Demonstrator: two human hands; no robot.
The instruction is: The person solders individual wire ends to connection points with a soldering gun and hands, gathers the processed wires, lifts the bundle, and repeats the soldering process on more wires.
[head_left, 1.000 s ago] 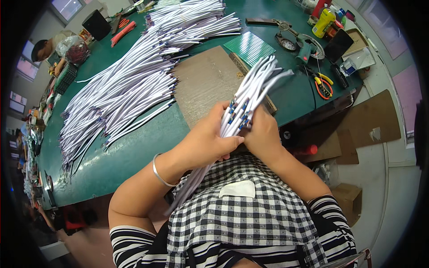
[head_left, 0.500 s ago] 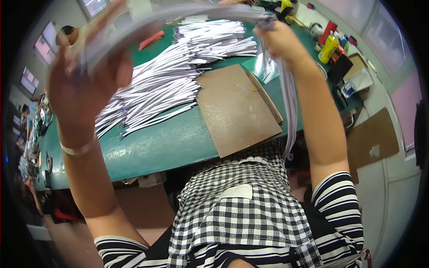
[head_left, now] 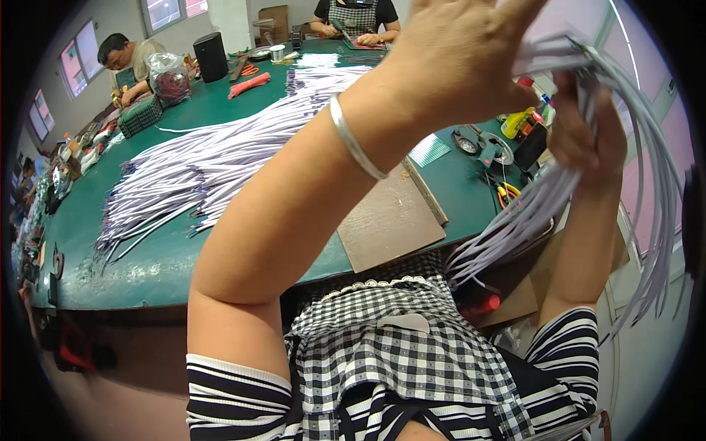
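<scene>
My right hand (head_left: 588,132) is closed around a bundle of thin white-grey cables (head_left: 654,162), raised at the right beyond the table's edge. From that grip some cables arch over and droop at the far right, while others hang down toward my apron. Up beside the bundle is my left hand (head_left: 463,62), its thumb and fingers spread apart. The bundle's upper bend reaches the gap by the left thumb, and some fingertips are cut off by the top edge. On the table a broad pile of white cables (head_left: 220,162) with dark ends lies partly behind my left forearm.
A brown board (head_left: 390,228) lies at the front edge of the green table (head_left: 147,283). Right of it are yellow-handled pliers (head_left: 507,195) and bottles. A black cylinder (head_left: 211,57), red-handled scissors (head_left: 248,71) and a green basket (head_left: 140,117) stand farther back. Two people work across the table.
My left hand has swung from the far left across to the right, near my right hand. My right hand has moved right with the cables, which now hang in loose loops.
</scene>
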